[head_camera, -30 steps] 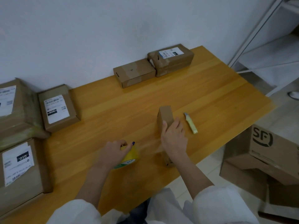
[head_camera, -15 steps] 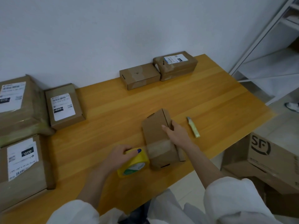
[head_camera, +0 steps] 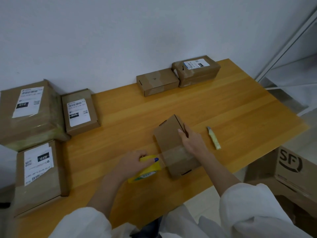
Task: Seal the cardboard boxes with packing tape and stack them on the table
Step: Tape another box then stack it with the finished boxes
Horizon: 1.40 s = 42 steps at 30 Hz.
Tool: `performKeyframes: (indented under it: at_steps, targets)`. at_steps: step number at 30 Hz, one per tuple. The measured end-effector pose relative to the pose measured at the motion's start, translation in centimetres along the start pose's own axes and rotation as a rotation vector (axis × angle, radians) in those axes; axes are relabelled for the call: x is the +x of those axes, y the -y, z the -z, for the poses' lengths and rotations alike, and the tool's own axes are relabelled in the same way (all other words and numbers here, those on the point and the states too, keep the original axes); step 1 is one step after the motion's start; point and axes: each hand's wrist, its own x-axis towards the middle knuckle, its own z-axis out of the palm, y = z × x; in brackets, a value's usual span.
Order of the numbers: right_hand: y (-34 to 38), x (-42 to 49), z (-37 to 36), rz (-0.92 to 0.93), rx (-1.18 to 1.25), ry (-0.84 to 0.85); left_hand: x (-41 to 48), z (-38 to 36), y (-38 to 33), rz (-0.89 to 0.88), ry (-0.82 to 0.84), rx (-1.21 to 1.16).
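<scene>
small brown cardboard box [head_camera: 169,134] front-centre on orange wooden bench [head_camera: 223,109] | yellow packing tape roll [head_camera: 147,170] just left of it | pale-handled knife [head_camera: 213,138] near its right | flat brown carton [head_camera: 157,83] touching labelled brown carton [head_camera: 197,73] on its right, back edge by wall | three labelled cardboard parcels [head_camera: 29,114] [head_camera: 80,110] [head_camera: 39,174] at left end | large printed cardboard carton [head_camera: 291,169] on floor right of bench

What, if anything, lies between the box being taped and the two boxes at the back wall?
Nothing visible. Only bare tabletop separates the taped box from the plain box and labelled box by the wall; the yellow knife lies to its right.

table [head_camera: 214,107]: glossy varnished wood | box [head_camera: 169,134]: matt cardboard | tape [head_camera: 178,155]: shiny clear film
</scene>
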Motion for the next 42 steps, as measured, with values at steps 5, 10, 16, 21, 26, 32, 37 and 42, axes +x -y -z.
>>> performKeyframes:
  at_steps: [5,10,16,21,26,32,37,42]
  targets:
    - [-0.5,0.7,0.9,-0.013,0.008,-0.013,-0.2,0.5,-1.1,0.247,-0.027,0.516]
    - [-0.8,1.7,1.6,0.004,0.060,0.020,-0.4,1.7,-0.6,0.126,0.061,-0.114]
    - [-1.7,2.1,2.7,0.005,0.072,-0.023,-0.5,2.3,1.1,0.288,0.006,0.166]
    - [-1.3,2.4,2.5,0.039,0.090,-0.036,-0.5,3.1,1.0,0.310,-0.078,0.469]
    - [-0.7,2.9,2.8,0.009,0.269,-0.016,-1.2,3.2,1.8,0.243,-0.153,0.460]
    - [0.6,3.1,3.9,0.036,0.581,0.034,-1.3,3.6,2.3,0.238,-0.197,0.428]
    - [1.6,2.7,4.9,0.082,0.627,0.047,-1.1,4.0,2.5,0.230,-0.218,0.392]
    - [1.5,2.7,5.4,0.101,0.650,0.042,-0.8,4.1,2.9,0.217,-0.250,0.340]
